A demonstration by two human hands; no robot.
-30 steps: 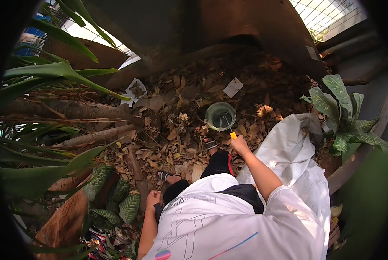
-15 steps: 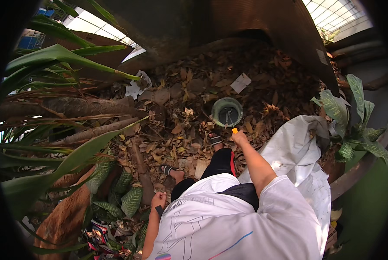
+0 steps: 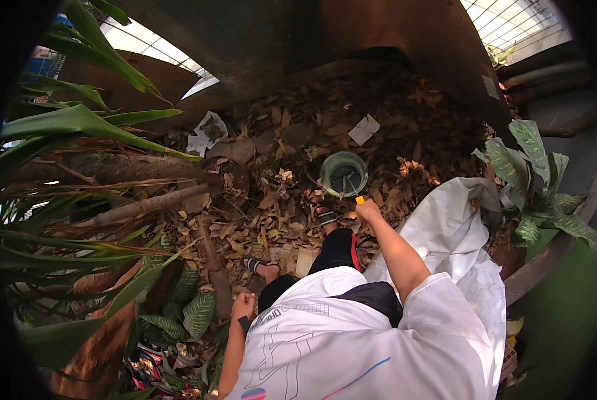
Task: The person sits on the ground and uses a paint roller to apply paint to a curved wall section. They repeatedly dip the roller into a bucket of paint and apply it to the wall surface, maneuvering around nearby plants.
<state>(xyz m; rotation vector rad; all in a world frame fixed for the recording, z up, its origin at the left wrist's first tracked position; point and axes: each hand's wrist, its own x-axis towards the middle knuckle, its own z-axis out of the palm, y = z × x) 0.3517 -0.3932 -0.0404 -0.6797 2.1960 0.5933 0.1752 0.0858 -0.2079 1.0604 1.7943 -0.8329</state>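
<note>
My right hand [image 3: 368, 212] is stretched forward and closed around a yellow-handled tool [image 3: 360, 200], of which only the bright yellow end shows clearly. Just beyond it, a translucent greenish bucket [image 3: 324, 175] stands upright on dry leaves. Something thin and pale shows inside the bucket, too small to name. Low at my left side, my left hand [image 3: 243, 305] hangs with its fingers curled, near a broad patterned leaf [image 3: 199, 313]. Nothing shows in it.
Brown leaf litter [image 3: 278, 200] covers the ground around my sandalled feet. A grey-white sheet [image 3: 438, 223] lies crumpled at right, beside a potted-type leafy plant [image 3: 528, 160]. Long green leaves [image 3: 78, 123] and a branch [image 3: 112, 167] reach in from the left. A dark panel [image 3: 258, 40] closes the far side.
The view has shifted slightly, and the bucket now appears a little further left of my right hand. The long leaves at left have swung. Both hands keep nearly the same pose.
</note>
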